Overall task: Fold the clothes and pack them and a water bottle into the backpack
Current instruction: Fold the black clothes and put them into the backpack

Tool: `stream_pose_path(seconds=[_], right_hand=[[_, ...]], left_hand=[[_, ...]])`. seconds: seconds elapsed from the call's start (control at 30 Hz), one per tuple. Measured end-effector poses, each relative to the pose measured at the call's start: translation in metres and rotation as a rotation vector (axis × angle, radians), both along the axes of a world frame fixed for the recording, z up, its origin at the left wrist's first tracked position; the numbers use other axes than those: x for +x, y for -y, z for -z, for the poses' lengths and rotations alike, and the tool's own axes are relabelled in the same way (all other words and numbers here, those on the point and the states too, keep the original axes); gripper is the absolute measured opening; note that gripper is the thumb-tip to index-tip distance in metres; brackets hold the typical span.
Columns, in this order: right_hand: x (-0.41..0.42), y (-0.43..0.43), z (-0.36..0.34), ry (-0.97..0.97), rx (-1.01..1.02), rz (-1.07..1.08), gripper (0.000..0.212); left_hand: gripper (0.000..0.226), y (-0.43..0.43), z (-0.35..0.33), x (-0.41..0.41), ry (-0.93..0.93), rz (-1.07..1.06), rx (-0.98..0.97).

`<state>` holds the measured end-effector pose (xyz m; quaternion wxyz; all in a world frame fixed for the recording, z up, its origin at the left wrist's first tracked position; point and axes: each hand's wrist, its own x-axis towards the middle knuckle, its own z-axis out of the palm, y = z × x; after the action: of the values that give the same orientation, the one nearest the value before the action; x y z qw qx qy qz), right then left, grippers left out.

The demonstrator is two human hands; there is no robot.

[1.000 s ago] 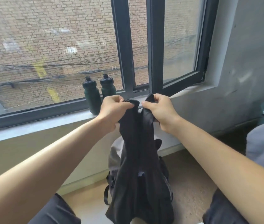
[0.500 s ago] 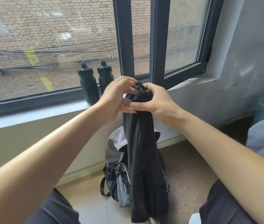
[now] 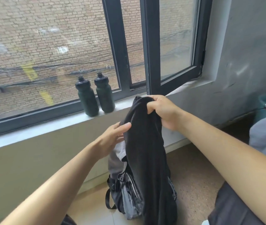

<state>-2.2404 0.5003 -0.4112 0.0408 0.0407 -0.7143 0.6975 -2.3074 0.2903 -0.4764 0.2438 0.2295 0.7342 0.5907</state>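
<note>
Here the black garment [image 3: 147, 143] hangs long, bunched in right hand [image 3: 163, 109].

The garment [image 3: 145, 143] I hold is plain black. My backpack [image 3: 129, 197] is grey with black straps. The left water bottle [image 3: 86, 98] and the right water bottle [image 3: 105, 95] are dark green, black-capped. The window frame [image 3: 151, 46] is dark grey, the brick wall [image 3: 47, 30] outside tan-brown, the floor [image 3: 194, 184] speckled brown.
</note>
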Motion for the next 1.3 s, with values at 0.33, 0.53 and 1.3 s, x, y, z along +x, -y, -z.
stream_pose_path(seconds=[0.33, 0.53, 1.3], right_hand=[[0.001, -0.009, -0.003, -0.063, 0.22, 0.005, 0.021], [0.002, 0.008, 0.002, -0.106, 0.405, 0.028, 0.009], [-0.045, -0.037, 0.004, 0.164, -0.304, 0.37, 0.036]], left_hand=[[0.011, -0.008, -0.029, -0.002, -0.33, -0.377, 0.334], [0.012, -0.01, -0.035, 0.001, -0.288, -0.352, 0.385], [0.052, 0.01, 0.031, 0.046, 0.21, 0.256, 0.022]])
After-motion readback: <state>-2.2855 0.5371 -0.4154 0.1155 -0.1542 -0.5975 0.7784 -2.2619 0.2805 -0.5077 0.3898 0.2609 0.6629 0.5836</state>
